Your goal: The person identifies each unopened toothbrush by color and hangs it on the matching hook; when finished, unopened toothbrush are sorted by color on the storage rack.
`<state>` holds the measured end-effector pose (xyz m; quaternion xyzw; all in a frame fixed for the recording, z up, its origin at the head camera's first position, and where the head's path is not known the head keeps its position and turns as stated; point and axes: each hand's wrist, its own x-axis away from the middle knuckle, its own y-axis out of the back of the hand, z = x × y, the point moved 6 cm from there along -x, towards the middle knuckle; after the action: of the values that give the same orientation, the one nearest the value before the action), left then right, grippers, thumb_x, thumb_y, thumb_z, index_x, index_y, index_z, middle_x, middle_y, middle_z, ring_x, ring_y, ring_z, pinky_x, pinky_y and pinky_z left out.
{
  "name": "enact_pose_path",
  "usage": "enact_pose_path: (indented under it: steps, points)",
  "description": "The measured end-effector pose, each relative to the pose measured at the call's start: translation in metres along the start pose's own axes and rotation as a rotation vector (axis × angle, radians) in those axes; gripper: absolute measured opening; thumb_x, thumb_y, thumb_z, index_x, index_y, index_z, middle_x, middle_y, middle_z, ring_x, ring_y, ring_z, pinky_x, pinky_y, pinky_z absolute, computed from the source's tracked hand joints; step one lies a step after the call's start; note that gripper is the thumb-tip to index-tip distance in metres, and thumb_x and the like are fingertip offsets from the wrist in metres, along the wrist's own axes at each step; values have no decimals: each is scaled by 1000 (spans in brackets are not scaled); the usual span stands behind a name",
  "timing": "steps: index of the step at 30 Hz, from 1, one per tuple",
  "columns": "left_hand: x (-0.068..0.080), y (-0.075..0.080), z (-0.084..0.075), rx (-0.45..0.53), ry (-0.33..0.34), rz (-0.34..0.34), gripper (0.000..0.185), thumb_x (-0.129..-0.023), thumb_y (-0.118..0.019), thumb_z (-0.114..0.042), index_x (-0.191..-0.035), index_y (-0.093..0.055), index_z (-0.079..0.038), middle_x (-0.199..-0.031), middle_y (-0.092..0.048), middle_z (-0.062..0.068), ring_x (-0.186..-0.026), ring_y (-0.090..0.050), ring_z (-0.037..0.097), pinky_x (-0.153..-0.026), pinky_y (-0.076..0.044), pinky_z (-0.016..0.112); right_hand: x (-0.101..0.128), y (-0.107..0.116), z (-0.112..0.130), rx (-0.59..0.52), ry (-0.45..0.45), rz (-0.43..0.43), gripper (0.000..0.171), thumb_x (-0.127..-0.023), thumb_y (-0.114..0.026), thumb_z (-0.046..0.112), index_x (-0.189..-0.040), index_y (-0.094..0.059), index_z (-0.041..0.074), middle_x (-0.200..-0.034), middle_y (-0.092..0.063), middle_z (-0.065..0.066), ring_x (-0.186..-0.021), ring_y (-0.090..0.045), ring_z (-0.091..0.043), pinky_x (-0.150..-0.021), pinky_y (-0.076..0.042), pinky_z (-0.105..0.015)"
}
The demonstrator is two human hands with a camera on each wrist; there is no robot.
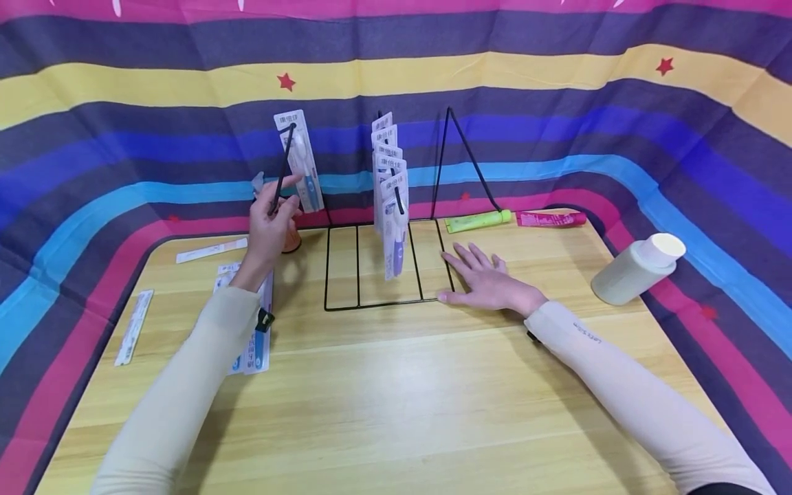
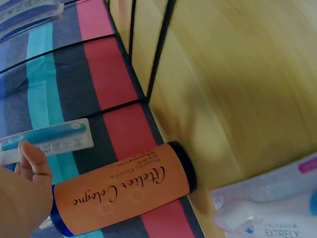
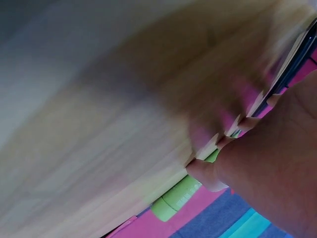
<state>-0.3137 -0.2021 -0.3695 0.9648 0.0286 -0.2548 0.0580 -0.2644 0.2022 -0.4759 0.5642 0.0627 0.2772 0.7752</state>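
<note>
a pale wooden tabletop [image 1: 402,399] is carrying a black wire rack [image 1: 357,268], its base lying beside the right fingers [image 1: 470,260]. beyond those fingers a green tube [image 1: 478,221] and a pink tube [image 1: 551,219] are lying; a pale bottle [image 1: 631,273] is standing to their right. an orange bottle [image 2: 121,188] is standing near the left fingers [image 1: 287,207], with packaged toothbrushes [image 1: 254,352] lying nearer.

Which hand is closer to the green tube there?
The right. The right hand lies just in front of the green tube; the left hand is across the wire rack, at its left hook.
</note>
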Motion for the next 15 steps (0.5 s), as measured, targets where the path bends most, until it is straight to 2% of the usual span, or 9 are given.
enact_pose_path:
  steps: [4,10,12,15]
  points:
    - [5,3,-3,11,-11,-12,37,-110,-58,-12,-144,-70,-2,-140,-61,11,-83,-64,16,-74,-52,27,0,-1,-1,4,-1,5,104,-102,-54,78,-178,-11,22,-183,4,-11,-165,10,-41,-121,4,-77]
    - [24,13,-16,82,-35,-61,34,-109,-57,-6,-138,-72,3,-137,-61,18,-76,-60,17,-63,-51,21,1,-2,-4,21,-20,22,105,-101,-50,82,-178,-8,25,-183,6,-8,-165,12,-39,-122,4,-76]
    - [34,21,-19,50,-35,-88,34,-109,-57,-6,-138,-72,3,-136,-62,17,-75,-59,16,-63,-51,22,0,-2,-4,24,-19,26,105,-100,-50,82,-178,-8,25,-183,7,-8,-165,12,-38,-122,4,-76]
    - [52,34,-22,-53,1,-139,34,-110,-58,-13,-139,-72,0,-132,-66,10,-91,-62,15,-78,-49,23,-1,-2,-3,18,-16,30,106,-100,-50,82,-178,-8,25,-183,6,-9,-165,12,-39,-122,4,-76]
